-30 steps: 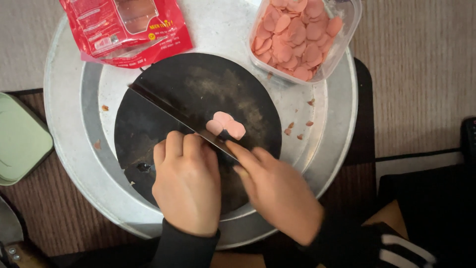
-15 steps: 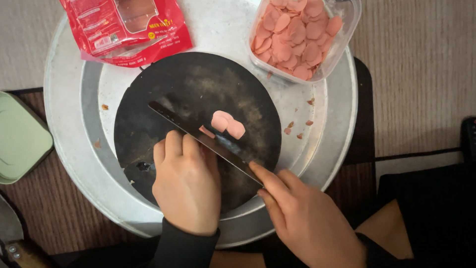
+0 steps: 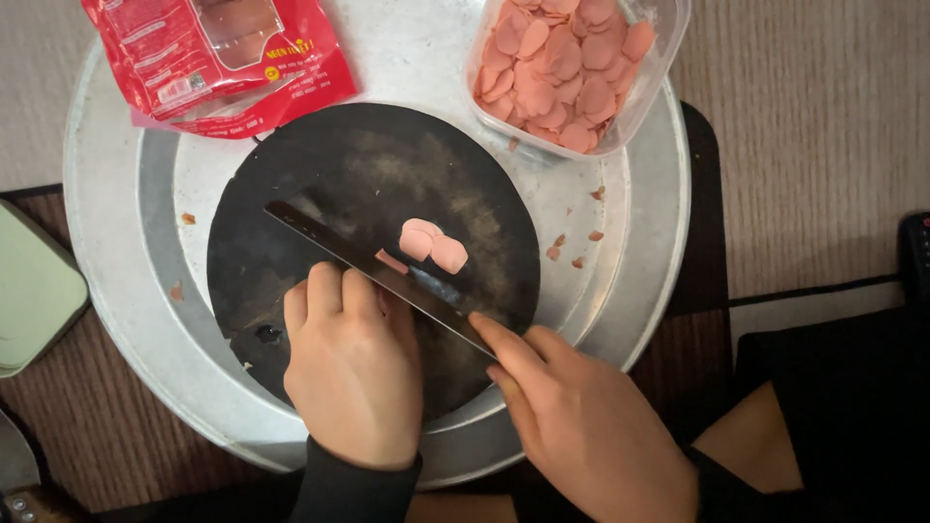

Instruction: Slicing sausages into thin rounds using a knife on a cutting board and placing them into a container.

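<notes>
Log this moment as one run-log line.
left hand: pressed on sausage piece, mostly hidden | right hand: holds knife, blade slanted across round black board | cut slices: beyond blade | tub of slices: upper right

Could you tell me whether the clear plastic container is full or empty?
Nearly full: pink sausage slices are heaped almost to the rim of the clear plastic container.

You are looking at a home food-preparation spot, a kitchen set-up low down. A round black cutting board (image 3: pixel 291 203) sits in a wide metal tray (image 3: pixel 126 320), and a long knife (image 3: pixel 368 263) lies across it beside 3 pink sausage slices (image 3: pixel 431 244). A clear plastic tub (image 3: pixel 659 68) full of such slices and an opened red food packet (image 3: pixel 213 58) stand at the tray's far edge. Brown striped matting (image 3: pixel 87 426) lies beneath.
</notes>
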